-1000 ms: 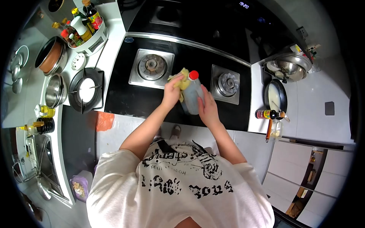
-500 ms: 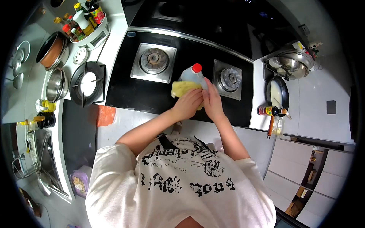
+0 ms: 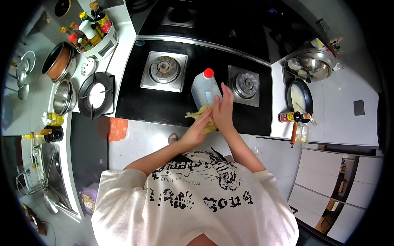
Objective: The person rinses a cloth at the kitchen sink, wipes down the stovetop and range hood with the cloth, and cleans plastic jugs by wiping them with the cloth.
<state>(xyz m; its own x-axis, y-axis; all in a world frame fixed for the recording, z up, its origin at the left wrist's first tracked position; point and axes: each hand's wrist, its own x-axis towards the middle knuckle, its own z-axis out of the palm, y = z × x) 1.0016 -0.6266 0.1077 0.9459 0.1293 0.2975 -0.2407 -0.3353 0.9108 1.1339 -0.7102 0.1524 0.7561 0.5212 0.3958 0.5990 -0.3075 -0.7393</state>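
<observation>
A translucent plastic bottle with a red cap [image 3: 201,88] is tilted over the black stove top [image 3: 156,105], between the two burners. My left hand [image 3: 200,128] presses a yellow cloth [image 3: 196,112] against the bottle's lower end. Some of the cloth hangs out below the fingers. My right hand [image 3: 223,110] lies along the bottle's right side, thumb on the bottle and fingers stretched upward.
Left counter: a rack of sauce bottles [image 3: 100,47], pots [image 3: 56,61], metal bowls [image 3: 62,97] and a black pan support [image 3: 95,95]. Right counter: a lidded wok [image 3: 310,65], a frying pan [image 3: 298,96] and a dark sauce bottle [image 3: 289,117]. Burners [image 3: 164,70] flank the hands.
The yellow cloth and my left hand have moved from the bottle's upper left side down to its lower end. My right hand stays at its right side.
</observation>
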